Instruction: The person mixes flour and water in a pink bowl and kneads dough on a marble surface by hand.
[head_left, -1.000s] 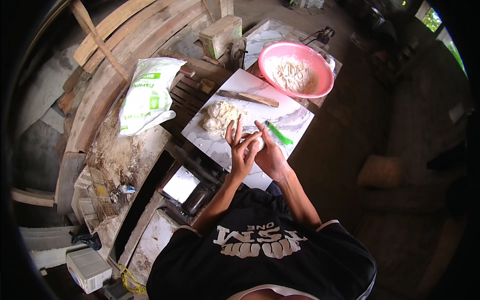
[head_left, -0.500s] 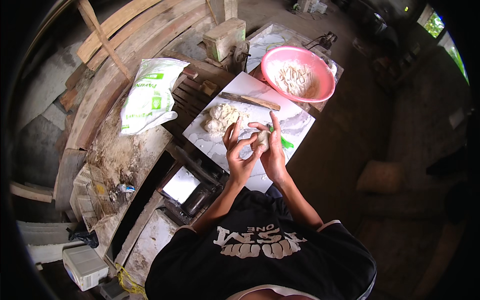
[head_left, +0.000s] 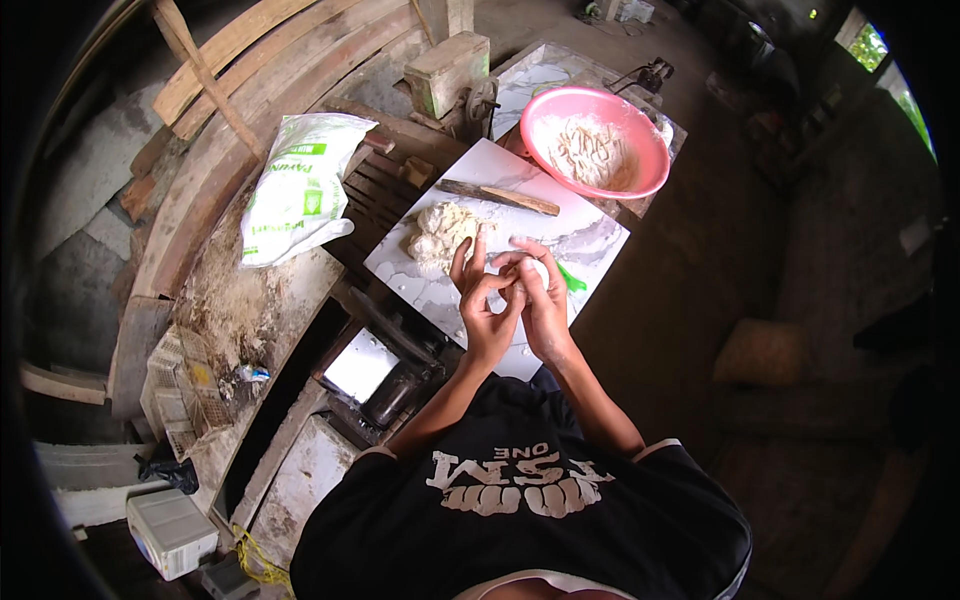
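My left hand [head_left: 482,305] and my right hand [head_left: 541,300] meet over a white marble-patterned board [head_left: 590,235], fingers pinching a small pale piece of dough [head_left: 533,271] between them. A lump of white dough [head_left: 440,232] lies on the board just beyond my left hand. A wooden stick [head_left: 498,196] rests across the far part of the board. A green object [head_left: 572,280] shows by my right hand, partly hidden. A pink bowl [head_left: 640,178] with pale dough strips stands beyond the board.
A white and green bag [head_left: 298,190] lies to the left on a floury wooden bench [head_left: 240,310]. Wooden planks [head_left: 250,60] and a wood block [head_left: 447,70] sit at the back. A dark machine [head_left: 385,385] stands below the board. A white box [head_left: 172,533] is at lower left.
My hands have gone from palms pressed together to fingertips working the small dough piece, and have shifted slightly toward the board's middle.
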